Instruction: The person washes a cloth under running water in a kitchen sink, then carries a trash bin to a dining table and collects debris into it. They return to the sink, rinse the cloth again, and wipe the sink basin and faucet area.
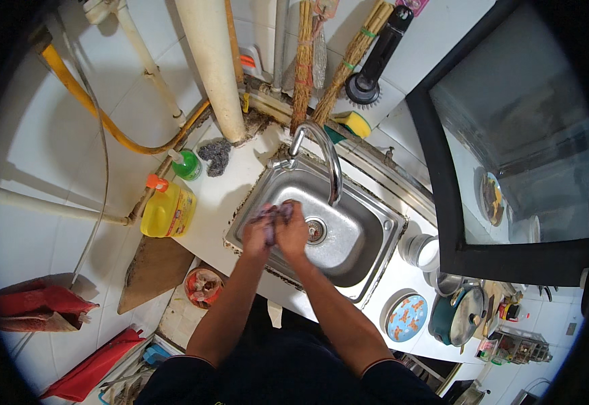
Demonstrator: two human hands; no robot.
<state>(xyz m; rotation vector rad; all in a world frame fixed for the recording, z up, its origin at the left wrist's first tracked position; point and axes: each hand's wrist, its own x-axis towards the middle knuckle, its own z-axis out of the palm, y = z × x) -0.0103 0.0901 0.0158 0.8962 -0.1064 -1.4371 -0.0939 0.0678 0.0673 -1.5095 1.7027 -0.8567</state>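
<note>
Both hands are together over the left part of a stainless steel sink (347, 243). Bunched between them is a dark purplish cloth (275, 223), somewhat blurred. My left hand (257, 232) grips it from the left, and my right hand (292, 230) closes on it from the right. Much of the cloth is hidden by the fingers. A curved chrome faucet (332, 162) arches over the basin, its spout to the right of my hands. The round drain (315, 231) lies just beyond my right hand.
Left of the sink stand a yellow detergent jug (169, 210), a green pump bottle (187, 165) and a grey scouring pad (215, 156). Straw brushes (302, 76) and a sponge (357, 124) line the back. A patterned blue plate (406, 318), a green pot (443, 319) and a black-framed cabinet (449, 167) are at right.
</note>
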